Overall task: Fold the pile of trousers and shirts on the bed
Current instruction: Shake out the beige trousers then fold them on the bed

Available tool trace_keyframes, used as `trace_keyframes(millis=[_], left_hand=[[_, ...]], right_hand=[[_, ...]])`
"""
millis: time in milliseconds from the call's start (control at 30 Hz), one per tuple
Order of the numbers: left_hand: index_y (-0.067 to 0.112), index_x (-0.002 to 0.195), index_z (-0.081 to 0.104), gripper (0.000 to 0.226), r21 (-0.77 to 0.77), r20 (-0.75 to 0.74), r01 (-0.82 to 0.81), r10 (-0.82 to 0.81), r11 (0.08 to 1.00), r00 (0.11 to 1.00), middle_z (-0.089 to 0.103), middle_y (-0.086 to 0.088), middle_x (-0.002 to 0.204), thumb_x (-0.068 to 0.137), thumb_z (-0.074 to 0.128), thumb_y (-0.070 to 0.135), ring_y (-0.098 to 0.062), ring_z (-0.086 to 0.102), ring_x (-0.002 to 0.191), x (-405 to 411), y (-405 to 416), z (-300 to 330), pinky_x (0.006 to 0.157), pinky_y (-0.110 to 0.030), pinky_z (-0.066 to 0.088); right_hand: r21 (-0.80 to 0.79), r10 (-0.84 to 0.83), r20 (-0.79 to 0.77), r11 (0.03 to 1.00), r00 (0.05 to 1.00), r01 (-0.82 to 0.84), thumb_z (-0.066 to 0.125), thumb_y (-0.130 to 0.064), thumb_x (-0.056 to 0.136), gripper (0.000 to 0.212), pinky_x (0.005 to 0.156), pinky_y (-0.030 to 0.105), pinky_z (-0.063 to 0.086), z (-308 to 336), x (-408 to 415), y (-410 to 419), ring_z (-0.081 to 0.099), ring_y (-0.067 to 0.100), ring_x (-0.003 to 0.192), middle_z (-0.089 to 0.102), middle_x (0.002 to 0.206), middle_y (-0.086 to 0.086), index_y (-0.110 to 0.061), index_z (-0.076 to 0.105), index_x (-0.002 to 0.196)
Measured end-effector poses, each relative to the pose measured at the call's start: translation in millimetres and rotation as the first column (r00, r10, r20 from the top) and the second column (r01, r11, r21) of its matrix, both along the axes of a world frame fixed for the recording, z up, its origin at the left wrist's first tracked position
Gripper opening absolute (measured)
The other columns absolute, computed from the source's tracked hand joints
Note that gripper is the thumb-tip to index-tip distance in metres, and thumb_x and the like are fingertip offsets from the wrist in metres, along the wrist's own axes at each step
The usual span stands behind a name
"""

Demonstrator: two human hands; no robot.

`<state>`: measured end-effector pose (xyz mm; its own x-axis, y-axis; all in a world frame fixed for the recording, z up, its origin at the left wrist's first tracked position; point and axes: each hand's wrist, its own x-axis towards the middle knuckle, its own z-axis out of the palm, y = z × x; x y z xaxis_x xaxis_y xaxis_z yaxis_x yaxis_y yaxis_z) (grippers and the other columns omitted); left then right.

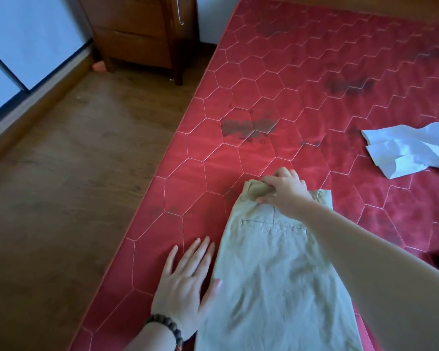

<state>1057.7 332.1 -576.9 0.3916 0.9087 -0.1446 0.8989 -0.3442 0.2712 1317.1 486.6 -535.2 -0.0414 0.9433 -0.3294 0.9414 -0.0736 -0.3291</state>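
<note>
Khaki trousers (271,274), red hexagon-quilted mattress (302,72)

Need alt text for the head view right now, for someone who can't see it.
A right hand grips the waistband of khaki trousers lying on a red quilted mattress, while the left hand rests flat beside them. A white garment lies farther right.

Home bedroom: bed (302,72), wooden nightstand (142,34).
</note>
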Motion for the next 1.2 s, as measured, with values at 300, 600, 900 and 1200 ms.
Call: trace_keyframes(millis=[300, 600, 900, 1200], left_hand=[[0.018, 0.148, 0.036, 0.070, 0.017, -0.016, 0.007, -0.007, 1.000, 1.000, 0.023, 0.006, 0.159, 0.094, 0.027, 0.061, -0.012, 0.019, 0.147, 0, 2, -10, 0.114, -0.051, 0.021], [0.016, 0.146, 0.040, 0.071, 0.017, 0.014, 0.011, -0.012, 1.000, 1.000, 0.024, 0.006, 0.159, 0.091, 0.033, 0.060, -0.012, 0.020, 0.147, 2, 2, -11, 0.114, -0.052, 0.022], [0.016, 0.148, 0.037, 0.070, 0.024, 0.009, 0.021, -0.021, 0.999, 1.000, 0.023, 0.006, 0.159, 0.094, 0.030, 0.060, -0.013, 0.019, 0.147, 0, 2, -14, 0.115, -0.052, 0.021], [0.018, 0.150, 0.032, 0.070, 0.015, -0.034, 0.023, -0.023, 1.000, 0.999, 0.021, 0.007, 0.160, 0.094, 0.028, 0.060, -0.011, 0.018, 0.147, 0, 2, -15, 0.116, -0.051, 0.021]], right_hand=[[-0.139, 0.041, -0.266, 0.987, 0.963, -0.080, 0.066, -0.035, 0.088, 0.035, 0.049, 0.019, 0.033, 0, -6, 24, 0.042, 0.016, 0.063, 0.043, 0.069, -0.005, -0.019, 0.042, 0.068], [-0.089, 0.056, 0.017, 0.995, 0.998, -0.054, 0.042, -0.049, 0.098, 0.045, 0.056, 0.032, 0.032, -13, 0, 23, 0.048, 0.018, 0.067, 0.048, 0.066, -0.004, -0.020, 0.040, 0.064], [0.117, -0.058, 0.173, 0.992, 0.983, 0.038, 0.037, -0.051, 0.099, 0.042, 0.072, 0.034, 0.031, -28, 4, 7, 0.057, 0.028, 0.079, 0.046, 0.063, -0.006, -0.022, 0.042, 0.068], [0.483, 0.189, 0.093, 0.850, 0.978, -0.210, 0.043, -0.044, 0.095, 0.052, 0.113, 0.048, 0.027, -41, -57, -69, 0.037, 0.025, 0.138, 0.045, 0.146, 0.009, -0.011, 0.053, 0.134]])
